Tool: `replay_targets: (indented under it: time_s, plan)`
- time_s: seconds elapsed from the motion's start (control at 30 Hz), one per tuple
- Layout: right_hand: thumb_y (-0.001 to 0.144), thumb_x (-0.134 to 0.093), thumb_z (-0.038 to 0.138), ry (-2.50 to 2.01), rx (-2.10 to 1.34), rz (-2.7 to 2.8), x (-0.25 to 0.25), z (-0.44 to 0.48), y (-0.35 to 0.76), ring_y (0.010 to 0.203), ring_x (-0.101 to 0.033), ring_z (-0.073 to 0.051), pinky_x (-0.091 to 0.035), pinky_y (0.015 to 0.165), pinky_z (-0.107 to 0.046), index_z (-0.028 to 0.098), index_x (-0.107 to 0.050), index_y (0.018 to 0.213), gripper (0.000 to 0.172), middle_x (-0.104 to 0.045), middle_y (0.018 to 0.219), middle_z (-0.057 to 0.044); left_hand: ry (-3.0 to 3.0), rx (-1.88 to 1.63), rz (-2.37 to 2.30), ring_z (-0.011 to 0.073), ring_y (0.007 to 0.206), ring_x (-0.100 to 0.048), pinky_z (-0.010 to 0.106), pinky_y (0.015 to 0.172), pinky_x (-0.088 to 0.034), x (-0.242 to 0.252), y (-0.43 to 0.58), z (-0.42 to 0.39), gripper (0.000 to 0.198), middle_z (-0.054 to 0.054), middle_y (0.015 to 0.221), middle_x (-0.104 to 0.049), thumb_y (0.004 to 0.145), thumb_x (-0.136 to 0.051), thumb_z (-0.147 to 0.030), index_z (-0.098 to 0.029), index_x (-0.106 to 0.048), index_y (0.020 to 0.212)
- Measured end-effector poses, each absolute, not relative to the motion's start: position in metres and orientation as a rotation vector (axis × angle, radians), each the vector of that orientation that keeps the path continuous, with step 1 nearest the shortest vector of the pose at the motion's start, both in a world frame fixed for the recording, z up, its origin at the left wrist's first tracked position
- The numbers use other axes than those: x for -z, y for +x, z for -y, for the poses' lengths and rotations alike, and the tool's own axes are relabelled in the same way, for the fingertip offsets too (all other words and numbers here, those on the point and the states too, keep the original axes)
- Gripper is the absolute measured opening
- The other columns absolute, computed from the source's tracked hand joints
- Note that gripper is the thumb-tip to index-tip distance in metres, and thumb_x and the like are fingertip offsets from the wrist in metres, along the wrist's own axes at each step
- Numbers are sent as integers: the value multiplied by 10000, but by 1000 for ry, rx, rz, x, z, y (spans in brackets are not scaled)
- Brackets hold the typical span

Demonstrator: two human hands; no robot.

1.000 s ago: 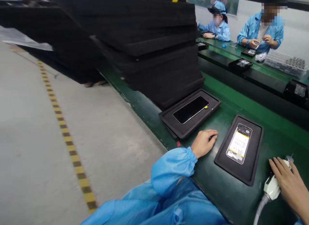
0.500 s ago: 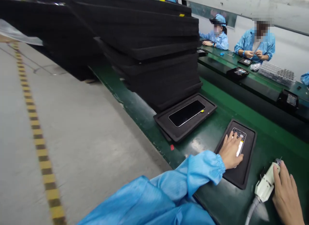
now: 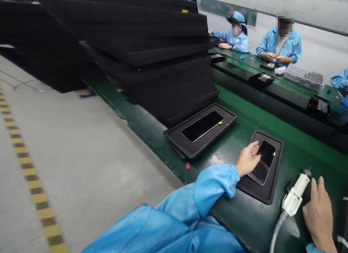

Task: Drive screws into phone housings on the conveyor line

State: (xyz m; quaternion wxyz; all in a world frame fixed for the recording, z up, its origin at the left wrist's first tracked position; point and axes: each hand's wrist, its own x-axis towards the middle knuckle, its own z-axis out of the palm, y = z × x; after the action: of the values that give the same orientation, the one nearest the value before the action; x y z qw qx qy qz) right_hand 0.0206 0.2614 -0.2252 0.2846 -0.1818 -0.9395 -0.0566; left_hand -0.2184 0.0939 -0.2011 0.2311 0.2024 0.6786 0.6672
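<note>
While the bare right hand (image 3: 318,209) was poised beside a cream-white, cylindrical handheld tool (image 3: 296,193), its fingers were extended and apart from it, holding nothing. The tool lay on the dark green, glossy bench (image 3: 301,155), its metal tip facing away and its ribbed grey cord (image 3: 277,224) trailing toward the near edge. Left of it, the bare left hand (image 3: 248,159) was at the long left side of a black-screened, silver-edged phone (image 3: 265,165), fingers loosely spread, its thumb over the edge; whether it pressed on the glass could not be told. That phone lay screen up in a rectangular black foam tray (image 3: 268,195), a yellow tab on its right side. Beyond to the left, a second black-screened phone (image 3: 203,127) lay in another tray (image 3: 196,148), just beside a tall stack of black trays (image 3: 174,71). Farther off, two co-workers in blue sat across the line.
</note>
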Motion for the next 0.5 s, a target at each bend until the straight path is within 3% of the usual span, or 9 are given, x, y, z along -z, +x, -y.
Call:
replay_targets:
  time_s: [0.07,0.13,0.2,0.3,0.37,0.43,0.5]
  plan:
    - [871,-335,79,-571,52,2377,212,-246,20,1277,-445,-388,-477,928,-552,151,-236,1492,633,-337,1476,-202,596,-1822,-1973,248,1366,-362,461,1181,-225,199,-215,-76,532,140,1394,-491,734,-602,-159,-147,-551,1264]
    - [903,-418,192,-705,-225,2253,200,-227,12,1135,-590,-311,-526,889,-451,152,-414,1407,506,-556,1307,-170,667,-1662,-2167,256,1429,-211,480,1204,-75,197,-214,-53,556,154,1453,-405,774,-616,-282,-111,-527,1295]
    - [904,-481,345,-822,-645,2202,192,-211,-5,1010,-656,-255,-560,819,-368,153,-514,1312,453,-653,1161,-139,753,-1349,-2374,299,1437,-158,544,1186,-55,199,-212,-34,623,197,1472,-344,798,-596,-370,-55,-486,1324]
    - [818,-553,557,-948,-1221,2240,195,-200,-36,1019,-647,-260,-577,756,-325,90,-517,1278,655,-635,1170,-184,768,-1216,-2441,323,1430,-169,589,1168,-51,206,-208,-20,516,189,1450,-379,814,-557,-332,-64,-558,1255]
    - [718,-627,637,-1031,-1429,2229,202,-200,-52,1048,-627,-281,-579,758,-329,48,-494,1288,830,-616,1184,-212,668,-1448,-2334,305,1381,-322,567,1176,-105,208,-206,-18,413,152,1350,-524,821,-538,-295,-121,-622,1186]
    - [624,-699,666,-1125,-1604,2128,207,-201,-62,1047,-622,-292,-586,738,-333,42,-437,1334,981,-600,1206,-209,552,-1658,-2215,285,1234,-526,522,1136,-296,205,-209,-17,380,128,1216,-638,833,-530,-319,-155,-645,1156]
    - [555,-763,653,-1225,-1785,2002,207,-198,-69,999,-640,-295,-599,649,-334,64,-326,1408,1125,-584,1232,-195,484,-1785,-2140,264,1083,-633,450,1014,-472,198,-216,-13,406,129,1160,-669,839,-532,-369,-141,-643,1156]
